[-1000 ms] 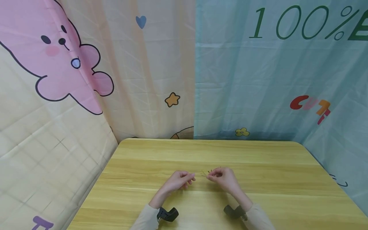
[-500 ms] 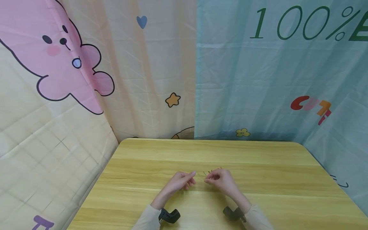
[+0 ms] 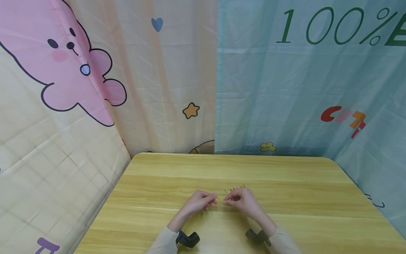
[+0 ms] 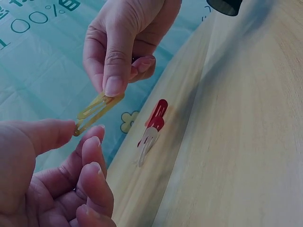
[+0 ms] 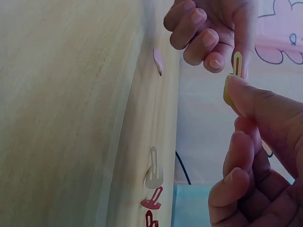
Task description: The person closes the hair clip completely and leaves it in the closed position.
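The background is filled by two hung cloths: a cream cloth (image 3: pixel 177 70), on which a pink character is printed, and a blue cloth (image 3: pixel 253 91), on which "100%" is lettered. In front of them, the view is taken up by a wood-grained tabletop (image 3: pixel 165 169). Both forearms are covered by pale sleeves (image 3: pixel 163 241), and a dark wrist device (image 3: pixel 189 240) is worn at each wrist.

The right hand (image 3: pixel 242 199) and the left hand (image 3: pixel 197 201) are held facing each other above the tabletop, near its middle. Between them a yellow hair clip (image 4: pixel 100 115) is suspended, raised clear of the surface. Its broader end is pinched in the right hand's grip, clamped between thumb and forefinger. Its other end is touched by the tip of the left thumb; the left grip is held slightly apart, with the forefinger just beside the clip and the remaining fingers loosely bent. A gap can be seen between the clip's slender bars.

On the tabletop beyond the hands, a short row is formed by a pale clip (image 5: pixel 155 175), a red clip (image 5: pixel 151 203) and a dark red clip (image 5: pixel 150 220), the last cut off by the right wrist view's edge. Well apart from that row, a pink tapered item (image 5: pixel 158 60) is seen.
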The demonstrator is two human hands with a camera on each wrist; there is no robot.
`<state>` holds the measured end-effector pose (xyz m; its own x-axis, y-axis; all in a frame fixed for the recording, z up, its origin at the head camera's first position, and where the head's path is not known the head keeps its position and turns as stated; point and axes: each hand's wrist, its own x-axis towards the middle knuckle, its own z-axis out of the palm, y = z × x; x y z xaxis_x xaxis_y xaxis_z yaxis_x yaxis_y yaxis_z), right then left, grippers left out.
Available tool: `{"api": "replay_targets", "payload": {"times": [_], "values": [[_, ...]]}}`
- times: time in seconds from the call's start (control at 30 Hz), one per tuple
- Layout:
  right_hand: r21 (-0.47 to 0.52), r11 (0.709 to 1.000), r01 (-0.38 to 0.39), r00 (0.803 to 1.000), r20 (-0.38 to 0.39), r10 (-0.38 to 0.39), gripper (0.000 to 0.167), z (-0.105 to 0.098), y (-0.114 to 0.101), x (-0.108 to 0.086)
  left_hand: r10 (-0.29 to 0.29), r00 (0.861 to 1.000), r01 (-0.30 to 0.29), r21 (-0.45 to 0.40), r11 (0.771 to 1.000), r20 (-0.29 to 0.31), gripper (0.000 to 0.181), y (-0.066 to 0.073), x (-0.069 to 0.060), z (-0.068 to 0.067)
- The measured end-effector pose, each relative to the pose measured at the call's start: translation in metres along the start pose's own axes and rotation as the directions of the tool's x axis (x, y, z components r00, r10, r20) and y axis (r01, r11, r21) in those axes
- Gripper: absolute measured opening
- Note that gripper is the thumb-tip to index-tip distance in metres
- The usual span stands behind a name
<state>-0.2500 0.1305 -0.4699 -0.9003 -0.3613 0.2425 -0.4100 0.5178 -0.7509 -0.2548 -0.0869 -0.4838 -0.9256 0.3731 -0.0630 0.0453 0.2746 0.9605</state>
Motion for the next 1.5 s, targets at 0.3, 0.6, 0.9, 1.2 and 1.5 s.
{"api": "replay_targets", "payload": {"times": [0.3, 0.6, 0.9, 1.2, 1.5], "values": [[0.032, 0.999, 0.034, 0.999, -0.003, -0.034, 0.005, 0.0005, 0.0021, -0.0007, 0.015, 1.000, -0.015, 0.007, 1.000, 0.016, 0.039, 0.0009, -0.0011, 0.0002], [0.022, 0.997, 0.076, 0.996, -0.038, -0.075, 0.007, 0.0010, 0.0008, -0.0003, -0.014, 0.999, 0.016, -0.049, 0.999, 0.045, 0.047, 0.0029, -0.0016, 0.0006], [0.013, 0.995, 0.102, 0.993, -0.053, -0.101, 0.004, 0.0019, 0.0009, -0.0004, -0.014, 0.999, 0.017, -0.062, 0.998, 0.047, 0.046, 0.0011, -0.0005, 0.0021], [0.007, 0.992, 0.129, 0.989, -0.068, -0.128, 0.005, 0.0033, 0.0038, -0.0003, -0.016, 0.998, 0.021, -0.085, 0.996, 0.057, 0.051, 0.0020, -0.0032, 0.0034], [0.008, 0.990, 0.138, 0.988, -0.068, -0.137, 0.008, 0.0029, 0.0050, -0.0003, -0.015, 0.999, 0.019, -0.089, 0.996, 0.042, 0.050, 0.0031, -0.0027, 0.0044]]}}
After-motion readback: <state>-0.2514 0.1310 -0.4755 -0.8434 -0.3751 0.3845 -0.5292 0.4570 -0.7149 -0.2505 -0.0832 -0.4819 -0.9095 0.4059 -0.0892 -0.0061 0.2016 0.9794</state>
